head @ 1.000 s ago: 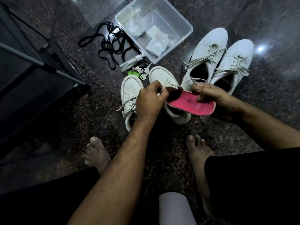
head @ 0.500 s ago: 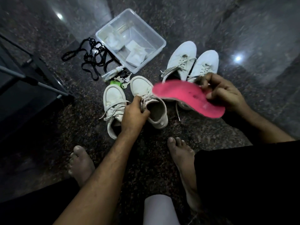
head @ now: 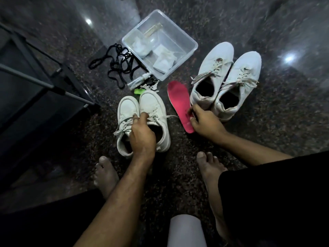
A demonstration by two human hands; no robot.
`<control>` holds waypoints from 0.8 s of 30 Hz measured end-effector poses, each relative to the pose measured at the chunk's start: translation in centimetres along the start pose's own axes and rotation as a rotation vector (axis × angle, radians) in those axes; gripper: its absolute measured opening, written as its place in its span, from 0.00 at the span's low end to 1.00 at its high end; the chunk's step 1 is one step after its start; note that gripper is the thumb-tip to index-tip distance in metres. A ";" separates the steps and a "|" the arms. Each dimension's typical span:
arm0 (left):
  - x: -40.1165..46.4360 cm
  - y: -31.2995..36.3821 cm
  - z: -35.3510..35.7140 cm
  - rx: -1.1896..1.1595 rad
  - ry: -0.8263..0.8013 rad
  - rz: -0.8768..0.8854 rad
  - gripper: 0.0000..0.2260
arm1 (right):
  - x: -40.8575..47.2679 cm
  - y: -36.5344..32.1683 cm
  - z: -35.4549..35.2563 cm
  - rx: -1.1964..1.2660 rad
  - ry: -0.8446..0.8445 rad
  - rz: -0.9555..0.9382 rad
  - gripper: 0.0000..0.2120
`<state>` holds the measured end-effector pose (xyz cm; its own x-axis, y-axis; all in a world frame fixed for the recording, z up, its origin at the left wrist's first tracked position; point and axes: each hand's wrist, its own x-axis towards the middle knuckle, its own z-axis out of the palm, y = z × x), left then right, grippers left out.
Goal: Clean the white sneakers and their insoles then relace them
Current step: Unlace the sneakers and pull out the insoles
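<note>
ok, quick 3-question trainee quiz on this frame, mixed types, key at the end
1. True or false: the pink insole lies on the floor between the two pairs of sneakers.
2. The left hand grips which? A) the spray bottle B) the laces of the near sneaker pair C) the black laces
3. Fill in: the clear plastic bin sits at the far side of the ____ laces.

Key
1. True; the right hand pinches its near end.
2. B
3. black
</note>
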<state>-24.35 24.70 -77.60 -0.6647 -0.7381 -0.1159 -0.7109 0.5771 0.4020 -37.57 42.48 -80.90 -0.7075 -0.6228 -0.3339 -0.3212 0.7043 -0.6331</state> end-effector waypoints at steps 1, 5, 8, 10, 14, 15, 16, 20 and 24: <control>0.1 -0.5 -0.3 0.040 0.003 -0.013 0.23 | 0.4 0.3 0.2 -0.035 -0.023 0.011 0.12; 0.9 -2.0 -1.3 -0.001 -0.020 -0.053 0.22 | 1.5 0.6 -0.4 -0.169 -0.059 -0.001 0.15; 1.2 -1.3 -1.6 -0.210 -0.123 -0.023 0.19 | 1.2 -0.4 -0.6 -0.558 -0.084 -0.063 0.18; 0.7 -0.6 -1.9 -0.300 -0.119 -0.022 0.18 | 0.5 -2.4 -0.7 -0.743 -0.044 -0.091 0.16; 0.8 -1.3 -4.1 -0.244 0.241 -0.035 0.11 | -0.3 -8.7 -1.0 -0.621 0.085 -0.438 0.07; 1.1 -2.4 -4.7 -0.262 0.314 -0.041 0.10 | -0.2 -10.5 -0.4 -0.535 0.068 -0.561 0.08; 1.4 -3.6 -5.2 -0.281 0.360 -0.046 0.10 | -0.1 -11.9 0.3 -0.473 0.030 -0.688 0.11; 1.7 -10.6 -5.5 -0.091 0.275 -0.352 0.13 | 0.3 -14.0 4.9 -0.677 -0.180 -0.994 0.13; 0.9 -12.8 -4.5 -0.461 -0.167 -0.555 0.19 | 0.9 -12.3 5.6 -0.927 -0.211 -0.795 0.03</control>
<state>-14.78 15.04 -78.76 -0.2879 -0.7943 -0.5349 -0.8084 -0.0978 0.5804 -30.77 31.34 -77.28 -0.0247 -0.9696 -0.2436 -0.9996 0.0272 -0.0070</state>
